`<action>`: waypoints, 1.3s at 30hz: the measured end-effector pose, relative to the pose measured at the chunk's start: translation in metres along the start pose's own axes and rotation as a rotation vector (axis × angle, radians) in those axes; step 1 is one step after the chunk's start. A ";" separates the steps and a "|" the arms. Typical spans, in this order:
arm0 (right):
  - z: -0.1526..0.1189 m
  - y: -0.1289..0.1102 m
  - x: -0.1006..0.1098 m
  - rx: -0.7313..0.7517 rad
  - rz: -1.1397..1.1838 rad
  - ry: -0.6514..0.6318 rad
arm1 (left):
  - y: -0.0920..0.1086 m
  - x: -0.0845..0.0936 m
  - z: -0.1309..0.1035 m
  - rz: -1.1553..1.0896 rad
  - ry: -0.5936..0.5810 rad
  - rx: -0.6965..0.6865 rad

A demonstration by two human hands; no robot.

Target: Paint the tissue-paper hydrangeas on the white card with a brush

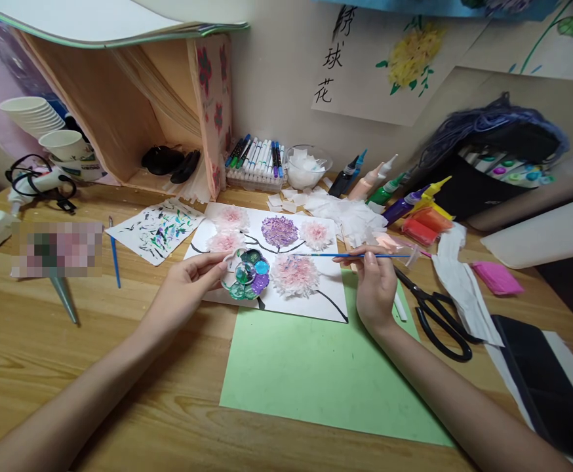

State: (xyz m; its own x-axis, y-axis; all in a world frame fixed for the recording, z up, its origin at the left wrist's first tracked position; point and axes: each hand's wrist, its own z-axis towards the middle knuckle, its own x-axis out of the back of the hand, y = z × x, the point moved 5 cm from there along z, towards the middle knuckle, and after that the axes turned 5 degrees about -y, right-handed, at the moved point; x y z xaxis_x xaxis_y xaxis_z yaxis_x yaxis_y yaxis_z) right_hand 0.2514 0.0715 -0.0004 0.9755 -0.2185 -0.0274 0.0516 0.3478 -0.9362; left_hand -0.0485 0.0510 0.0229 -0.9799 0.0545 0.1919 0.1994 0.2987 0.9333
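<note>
My left hand point(195, 278) is closed on the edge of a small flower-shaped paint palette point(247, 278), whose wells hold green, blue and purple paint. The palette is over a white sheet point(326, 305) bearing pink and purple ruffled flowers and black painted stems. In my right hand point(375, 285) is a thin blue paintbrush point(345, 255), pinched and pointing left. Its tip is just above or at the top of a large pink flower point(295, 275); whether it touches I cannot tell. A purple flower point(279, 231) lies behind the palette.
Black scissors point(438, 311) lie right of my right hand. Green paper point(326, 380) extends under the white sheet. Paint bottles point(389, 190), torn white tissue point(348, 219) and a marker box point(254, 174) stand behind. Another brush point(114, 252) and a paint-smeared sheet point(157, 229) are on the left.
</note>
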 end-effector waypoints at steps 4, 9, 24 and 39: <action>0.000 -0.001 0.003 0.019 -0.009 0.042 | 0.000 0.000 0.000 -0.009 -0.002 -0.005; -0.001 -0.005 0.002 0.054 0.014 0.037 | 0.001 0.000 -0.001 -0.007 0.005 0.000; -0.002 -0.005 0.001 0.062 0.005 0.021 | 0.001 0.001 -0.001 0.024 0.004 -0.005; -0.001 -0.005 -0.002 0.073 -0.082 -0.004 | 0.001 0.001 0.001 0.031 0.001 -0.023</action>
State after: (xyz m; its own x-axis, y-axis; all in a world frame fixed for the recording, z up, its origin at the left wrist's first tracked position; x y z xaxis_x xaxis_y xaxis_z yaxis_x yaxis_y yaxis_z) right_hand 0.2493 0.0692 0.0035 0.9681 -0.2455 0.0494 0.1463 0.3944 -0.9072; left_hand -0.0491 0.0520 0.0242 -0.9732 0.0628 0.2213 0.2300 0.2750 0.9335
